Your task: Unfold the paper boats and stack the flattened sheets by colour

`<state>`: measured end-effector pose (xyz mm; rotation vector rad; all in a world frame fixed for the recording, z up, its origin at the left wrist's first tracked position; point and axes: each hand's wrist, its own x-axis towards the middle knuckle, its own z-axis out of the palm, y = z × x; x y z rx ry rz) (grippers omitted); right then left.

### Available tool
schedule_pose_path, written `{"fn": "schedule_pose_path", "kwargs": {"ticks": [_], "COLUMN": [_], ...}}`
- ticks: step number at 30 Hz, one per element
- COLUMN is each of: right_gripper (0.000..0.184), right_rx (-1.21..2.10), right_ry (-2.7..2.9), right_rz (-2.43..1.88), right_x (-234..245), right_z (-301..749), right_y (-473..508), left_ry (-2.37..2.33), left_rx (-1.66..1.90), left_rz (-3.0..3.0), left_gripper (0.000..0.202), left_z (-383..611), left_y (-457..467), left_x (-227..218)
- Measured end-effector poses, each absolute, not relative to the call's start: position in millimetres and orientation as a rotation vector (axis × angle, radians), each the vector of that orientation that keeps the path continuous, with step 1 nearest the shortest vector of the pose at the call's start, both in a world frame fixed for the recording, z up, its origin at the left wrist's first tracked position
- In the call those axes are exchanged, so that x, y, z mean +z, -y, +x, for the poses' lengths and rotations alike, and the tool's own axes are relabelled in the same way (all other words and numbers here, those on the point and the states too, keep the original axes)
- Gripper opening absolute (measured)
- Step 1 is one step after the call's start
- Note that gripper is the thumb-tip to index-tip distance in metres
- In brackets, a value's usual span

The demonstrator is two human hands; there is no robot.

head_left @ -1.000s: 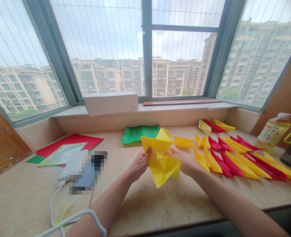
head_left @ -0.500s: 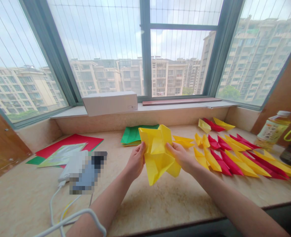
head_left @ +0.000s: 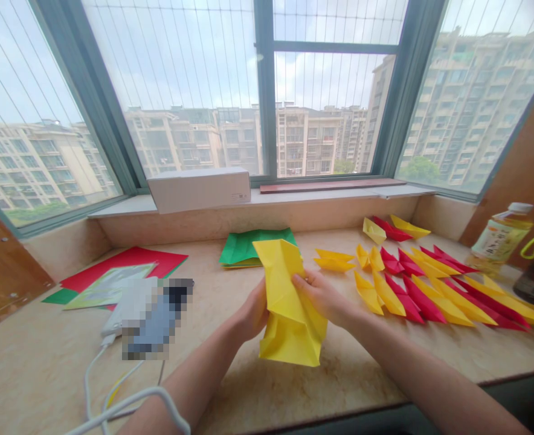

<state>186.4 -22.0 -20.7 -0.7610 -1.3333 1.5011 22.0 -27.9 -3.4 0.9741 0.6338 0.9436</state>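
Both my hands hold a partly folded yellow paper upright above the stone counter. My left hand grips its left edge, mostly hidden behind the sheet. My right hand pinches the right side with thumb and fingers pressed on the paper. Folded yellow and red paper shapes lie in rows just to the right of my right hand.
A green paper stack lies behind the held sheet. Red and green sheets and a blurred device with white cables are at left. A white box sits on the sill. A drink bottle stands at far right.
The yellow paper has been collapsed from a spread, pointed shape into a narrower, taller form. Both hands have moved closer together and slightly lower.
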Motion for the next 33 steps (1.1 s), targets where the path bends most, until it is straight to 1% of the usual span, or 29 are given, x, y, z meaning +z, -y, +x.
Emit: {"fn": "schedule_pose_path", "kwargs": {"ticks": [6, 9, 15, 20, 23, 26, 28, 30, 33], "right_gripper": [0.035, 0.035, 0.041, 0.043, 0.046, 0.048, 0.048, 0.045, 0.042], "right_rx": [1.494, 1.445, 1.37, 1.277, 1.19, 1.183, 1.204, 1.235, 1.289], "right_ry": [1.313, 1.261, 1.184, 1.075, 1.029, 1.05, 1.098, 1.151, 1.239], "right_rz": [-0.749, -0.736, -0.767, -0.771, -0.79, -0.808, -0.8, -0.784, -0.777], "right_x": [-17.2, -9.6, 0.8, 8.1, 9.5, 5.2, 0.1, -5.2, -10.8], "right_z": [185.9, 189.7, 207.5, 235.2, 248.3, 249.2, 243.0, 233.6, 219.9], "right_y": [25.8, 25.4, 17.0, 6.7, 1.5, -0.5, 0.5, 3.2, 8.8], "left_ry": [-0.638, -0.617, -0.62, -0.675, -0.736, -0.768, -0.756, -0.72, -0.688], "left_rx": [1.014, 1.065, 1.126, 1.265, 1.335, 1.244, 1.128, 1.026, 0.946], "left_rz": [1.036, 1.078, 1.02, 1.108, 1.126, 1.204, 1.279, 1.347, 1.395], "left_gripper": [0.039, 0.041, 0.044, 0.03, 0.034, 0.047, 0.051, 0.051, 0.045], "left_z": [15.7, 10.7, 0.1, -18.6, -31.5, -34.7, -29.8, -21.7, -11.0], "left_y": [24.9, 17.5, 4.3, -4.5, -9.0, -8.7, -5.1, 0.2, 7.3], "left_x": [-1.9, -3.9, -3.0, 9.2, 14.9, 13.6, 9.3, 4.4, -0.1]}}
